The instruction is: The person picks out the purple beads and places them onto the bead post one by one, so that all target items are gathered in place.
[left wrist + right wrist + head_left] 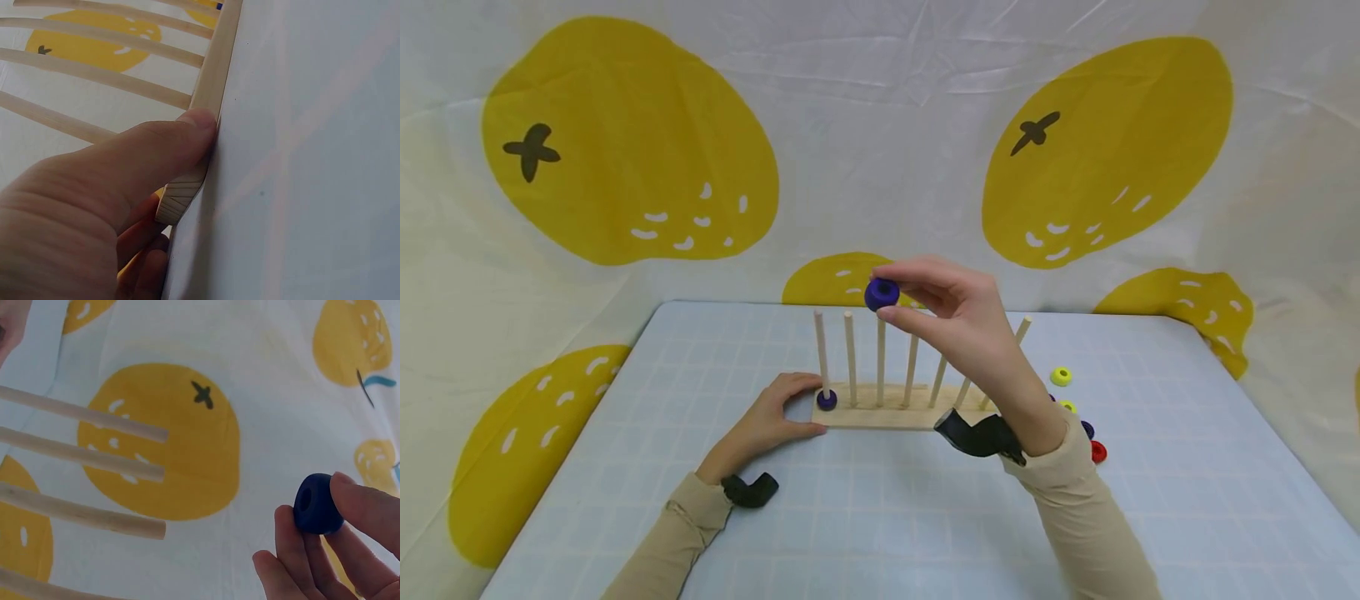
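Two hands in use. Right hand, raised, pinches blue ring between thumb and fingertips. Left hand, lower, thumb and fingers curled round left end of wooden base on surface. Ring lies above pegs, apart from tips, hole roughly along their long axes; from head view, over third peg from left. Right hand nearer tips.
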`<state>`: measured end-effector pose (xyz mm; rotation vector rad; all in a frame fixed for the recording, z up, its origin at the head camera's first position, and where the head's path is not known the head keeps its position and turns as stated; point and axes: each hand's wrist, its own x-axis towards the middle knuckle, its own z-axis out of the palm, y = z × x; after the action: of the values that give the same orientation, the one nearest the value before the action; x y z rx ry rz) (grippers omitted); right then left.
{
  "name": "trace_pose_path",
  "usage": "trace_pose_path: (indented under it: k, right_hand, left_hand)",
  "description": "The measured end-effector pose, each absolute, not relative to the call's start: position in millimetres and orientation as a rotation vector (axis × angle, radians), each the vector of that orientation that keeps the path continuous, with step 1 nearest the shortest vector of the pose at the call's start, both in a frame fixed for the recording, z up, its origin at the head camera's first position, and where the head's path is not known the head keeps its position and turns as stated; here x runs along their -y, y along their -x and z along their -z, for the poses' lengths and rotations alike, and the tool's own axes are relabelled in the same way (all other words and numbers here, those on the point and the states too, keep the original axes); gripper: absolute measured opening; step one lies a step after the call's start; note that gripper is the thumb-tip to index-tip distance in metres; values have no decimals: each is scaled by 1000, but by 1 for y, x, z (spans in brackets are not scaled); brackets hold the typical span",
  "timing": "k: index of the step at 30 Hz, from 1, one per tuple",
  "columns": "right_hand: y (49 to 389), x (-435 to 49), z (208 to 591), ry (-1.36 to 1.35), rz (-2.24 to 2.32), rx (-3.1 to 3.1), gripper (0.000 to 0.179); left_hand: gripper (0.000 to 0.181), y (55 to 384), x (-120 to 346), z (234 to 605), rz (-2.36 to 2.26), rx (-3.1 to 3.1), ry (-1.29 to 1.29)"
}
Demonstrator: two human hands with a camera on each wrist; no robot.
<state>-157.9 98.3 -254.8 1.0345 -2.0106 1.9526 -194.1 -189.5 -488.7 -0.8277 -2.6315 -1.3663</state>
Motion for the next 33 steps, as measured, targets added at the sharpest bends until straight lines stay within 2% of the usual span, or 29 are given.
trace_pose_path:
  k: [15, 33]
  right_hand:
    - [179, -64, 271, -1101, -2015, 2018, 31]
    - [194, -52, 285, -1002, -1932, 2219, 31]
  left_hand:
    - [67, 196, 190, 490, 1402, 2638, 820]
    - [64, 196, 189, 491, 1385, 2592, 843]
